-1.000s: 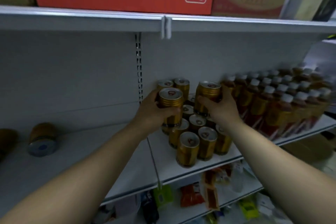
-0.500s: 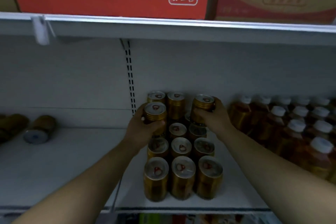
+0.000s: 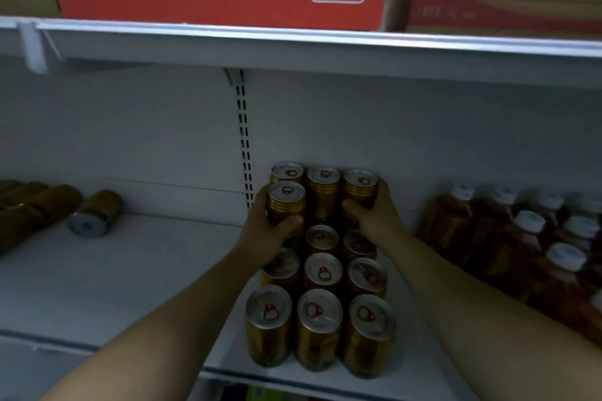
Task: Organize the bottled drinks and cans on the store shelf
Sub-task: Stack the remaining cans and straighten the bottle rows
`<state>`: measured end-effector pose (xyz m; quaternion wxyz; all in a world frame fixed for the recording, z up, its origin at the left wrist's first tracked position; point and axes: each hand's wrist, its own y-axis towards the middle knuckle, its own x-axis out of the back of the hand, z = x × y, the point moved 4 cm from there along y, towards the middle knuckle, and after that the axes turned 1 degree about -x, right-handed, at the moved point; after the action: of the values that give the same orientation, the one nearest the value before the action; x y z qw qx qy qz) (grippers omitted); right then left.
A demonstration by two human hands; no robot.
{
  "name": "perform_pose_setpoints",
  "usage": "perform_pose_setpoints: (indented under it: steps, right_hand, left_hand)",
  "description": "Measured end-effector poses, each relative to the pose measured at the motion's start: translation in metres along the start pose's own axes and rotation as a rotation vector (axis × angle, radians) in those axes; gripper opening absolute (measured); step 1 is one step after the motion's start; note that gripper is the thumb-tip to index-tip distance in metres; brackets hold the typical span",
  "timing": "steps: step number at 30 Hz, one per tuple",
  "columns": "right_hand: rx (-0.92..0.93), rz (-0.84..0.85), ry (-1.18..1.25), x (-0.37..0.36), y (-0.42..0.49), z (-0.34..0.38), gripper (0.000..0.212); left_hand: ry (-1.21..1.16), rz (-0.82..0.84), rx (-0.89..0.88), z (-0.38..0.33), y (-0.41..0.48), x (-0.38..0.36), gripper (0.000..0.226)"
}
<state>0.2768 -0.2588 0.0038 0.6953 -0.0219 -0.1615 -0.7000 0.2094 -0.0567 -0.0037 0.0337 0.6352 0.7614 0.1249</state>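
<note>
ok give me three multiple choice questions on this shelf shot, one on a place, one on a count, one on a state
1. Where do the white-capped bottles stand relative to the gold cans? A) left of them B) right of them C) on top of them
2. How many cans form the front row? A) three B) two C) five
3. What is the left hand doing? A) lying flat B) hanging idle C) gripping a can
1 B: they fill the shelf's right side. 2 A: three tops line the front edge. 3 C: its fingers curl round the upper can.
</note>
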Motion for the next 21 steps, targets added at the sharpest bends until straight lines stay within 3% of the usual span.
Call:
perform_pose_setpoints:
  steps: [6,11,15,21]
  right_hand:
    - [-0.037,0.0,-0.139,0.002,0.002,0.003,0.072]
    - [0.033,-0.04,-0.48,0.007,-0.009,0.043,0.095]
    - [0.221,0.098,-0.742,-0.03,-0.019,0.087,0.081]
    - [0.286,0.368,-0.793,-0.154,-0.048,0.136,0.077]
  left_hand:
    - [0.127,0.14,0.023,-0.003,-0.001,0.004,0.072]
    - [0.28,0.159,0.157,-0.021,0.003,0.042,0.083]
    - [0.549,0.228,0.187,-0.033,-0.009,0.093,0.076]
    - [0.846,0.258,0.252,-0.034,-0.047,0.206,0.076]
